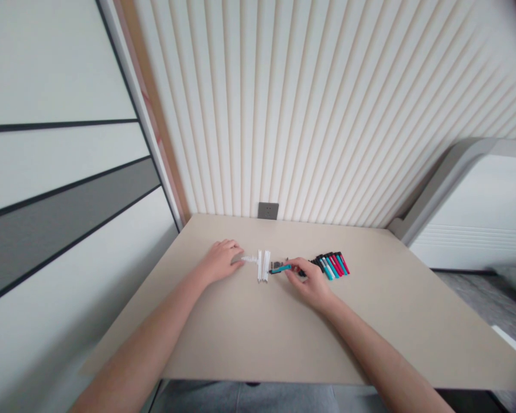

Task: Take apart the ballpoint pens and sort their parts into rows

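Observation:
My left hand point(224, 259) rests on the table at the left end of a pile of small pale pieces point(250, 260). Its thumb and fingers are curved and apart, with a grey patch between them that I cannot make out. Right of the pile, thin white sticks point(264, 266) lie side by side. My right hand point(310, 282) pinches a teal pen point(282, 268) with a black end, which points left toward the sticks. Small dark parts point(277, 264) lie just behind the pen. More black pieces point(302, 273) are partly hidden by my right hand.
Right of my right hand lies a slanted row of teal, white and red pens point(334, 265) with black ends. The beige table point(249, 338) meets a ribbed wall with a dark socket point(268, 210). A white panelled cabinet point(60, 287) borders the left side.

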A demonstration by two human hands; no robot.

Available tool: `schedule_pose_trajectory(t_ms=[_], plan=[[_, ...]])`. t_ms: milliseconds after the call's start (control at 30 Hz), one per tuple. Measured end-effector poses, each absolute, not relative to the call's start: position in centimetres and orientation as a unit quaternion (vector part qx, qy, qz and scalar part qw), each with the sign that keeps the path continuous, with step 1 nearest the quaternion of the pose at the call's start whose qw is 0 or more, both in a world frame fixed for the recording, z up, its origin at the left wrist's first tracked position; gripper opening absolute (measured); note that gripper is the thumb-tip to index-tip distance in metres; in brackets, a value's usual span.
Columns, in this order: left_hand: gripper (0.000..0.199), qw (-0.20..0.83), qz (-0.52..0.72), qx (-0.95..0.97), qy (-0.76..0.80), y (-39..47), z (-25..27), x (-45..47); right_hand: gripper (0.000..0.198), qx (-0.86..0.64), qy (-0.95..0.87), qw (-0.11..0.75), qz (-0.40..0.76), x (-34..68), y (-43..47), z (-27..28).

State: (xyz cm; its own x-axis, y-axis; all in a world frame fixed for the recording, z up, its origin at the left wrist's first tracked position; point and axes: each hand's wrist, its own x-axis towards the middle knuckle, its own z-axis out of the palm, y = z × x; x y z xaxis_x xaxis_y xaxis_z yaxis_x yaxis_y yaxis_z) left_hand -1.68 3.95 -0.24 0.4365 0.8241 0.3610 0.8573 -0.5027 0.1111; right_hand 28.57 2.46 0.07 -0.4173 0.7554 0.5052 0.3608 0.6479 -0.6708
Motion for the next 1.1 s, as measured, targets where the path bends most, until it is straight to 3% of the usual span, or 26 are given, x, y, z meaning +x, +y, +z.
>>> schedule_pose_trajectory(t_ms=[433, 633, 1100], plan=[[0.024, 0.021, -0.181, -0.862, -0.473, 4.5, -0.2, -1.5, 0.018, -0.342, -0.809, 0.411, 0.244, 28.5, 2.6, -0.1], [0.022, 0.009, -0.250, -0.848, -0.467, 4.2, 0.1, -0.6, 0.019, -0.355, -0.803, 0.411, 0.247, 28.4, 2.4, 0.0], [0.014, 0.043, -0.311, -0.901, -0.300, 1.6, 1.2, 4.5, 0.016, -0.309, -0.824, 0.399, 0.256, 28.2, 2.2, 0.4]])
